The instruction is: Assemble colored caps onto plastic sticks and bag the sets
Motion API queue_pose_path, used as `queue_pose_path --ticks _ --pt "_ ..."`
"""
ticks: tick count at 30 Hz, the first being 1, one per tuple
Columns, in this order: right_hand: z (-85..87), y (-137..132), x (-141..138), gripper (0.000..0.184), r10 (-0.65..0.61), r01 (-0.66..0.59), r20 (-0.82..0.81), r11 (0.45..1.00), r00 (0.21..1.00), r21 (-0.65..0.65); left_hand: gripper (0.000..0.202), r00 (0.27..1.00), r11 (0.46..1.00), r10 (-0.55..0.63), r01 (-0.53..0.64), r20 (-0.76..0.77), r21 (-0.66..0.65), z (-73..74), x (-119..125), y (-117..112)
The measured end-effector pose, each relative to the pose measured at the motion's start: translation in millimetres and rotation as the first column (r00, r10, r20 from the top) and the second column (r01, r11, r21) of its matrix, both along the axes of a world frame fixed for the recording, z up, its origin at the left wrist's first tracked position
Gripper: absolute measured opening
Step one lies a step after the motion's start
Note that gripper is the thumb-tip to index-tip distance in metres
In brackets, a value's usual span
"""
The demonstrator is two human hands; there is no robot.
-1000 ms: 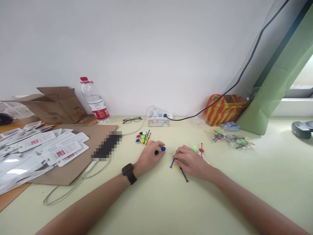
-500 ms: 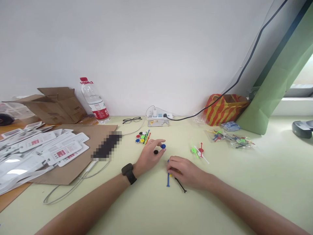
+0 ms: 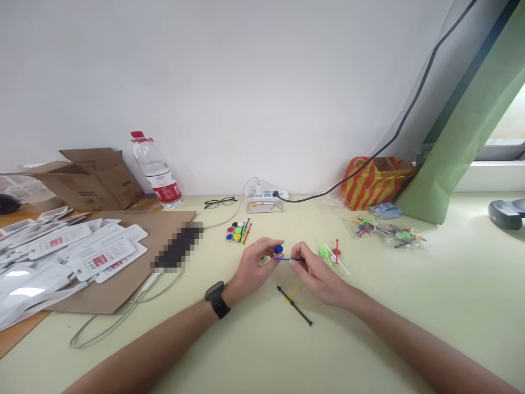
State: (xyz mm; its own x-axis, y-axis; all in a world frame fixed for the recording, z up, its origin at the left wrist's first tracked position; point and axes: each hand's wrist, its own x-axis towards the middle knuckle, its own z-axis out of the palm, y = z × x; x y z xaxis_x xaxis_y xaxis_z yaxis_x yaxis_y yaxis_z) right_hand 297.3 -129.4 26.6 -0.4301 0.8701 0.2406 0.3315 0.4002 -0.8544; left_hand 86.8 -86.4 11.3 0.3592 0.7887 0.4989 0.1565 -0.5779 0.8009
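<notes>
Between thumb and fingers of my left hand [image 3: 257, 265] is a round blue plastic disc [image 3: 279, 249]. My right hand [image 3: 322, 273] pinches a thin blue plastic arrow [image 3: 283, 259], its free end reaching left to just under the disc; whether the two touch I cannot tell. Below the hands, a black arrow [image 3: 301, 313] lies across a yellow arrow [image 3: 296, 291] on the table. To the right of my right hand are discs with arrows: a red one [image 3: 337, 251], a green one [image 3: 324, 252] and a white one, close together.
Several coloured discs and arrows [image 3: 238, 232] lie behind my left hand. A power strip [image 3: 262, 196] and glasses [image 3: 220, 203] are by the wall. Bagged parts [image 3: 404, 236] and a striped bag [image 3: 369, 186] sit right; a bottle [image 3: 164, 183], cardboard [image 3: 135, 273] and white tags [image 3: 102, 257] left.
My right hand has picked the blue arrow off the table and brought it up beside the blue disc in my left hand. The black and yellow arrows are now uncovered.
</notes>
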Motion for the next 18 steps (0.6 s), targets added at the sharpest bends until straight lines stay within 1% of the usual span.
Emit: queue_pose_path --ticks 1,3,6,8,11,13,18 --pt "0.3 0 0 0.012 0.015 -0.016 -0.026 1.0 1.0 -0.017 0.031 0.999 0.999 -0.033 0.033 0.005 -0.01 0.2 1 -1" --pt "-0.5 1 -2 0.012 0.022 -0.023 -0.071 1.0 0.997 -0.008 0.035 0.996 0.995 -0.088 0.089 0.008 -0.037 1.2 2 -3" --pt "-4.2 3 -3 0.015 0.004 0.002 -0.107 0.998 0.994 0.058 0.039 0.988 0.985 -0.151 0.152 0.014 -0.084 3.9 3 -7" --pt "-6.6 4 -3 0.016 -0.016 0.028 -0.096 0.992 0.995 0.122 0.039 0.985 0.979 -0.172 0.173 0.021 -0.106 6.2 3 -9" --pt "-8.1 6 -2 0.018 -0.051 0.067 -0.075 0.971 0.996 0.229 0.038 0.986 0.978 -0.167 0.166 0.007 -0.127 9.4 3 -11" --pt "-8.6 7 -1 0.023 -0.043 0.065 -0.085 0.96 0.995 0.272 0.035 0.988 0.981 -0.153 0.149 -0.023 -0.123 11.0 3 -11" --pt "-12.2 9 0 0.024 -0.021 0.05 -0.103 0.956 0.995 0.29 0.028 0.986 0.988 -0.147 0.143 -0.078 -0.06 12.1 3 -11"
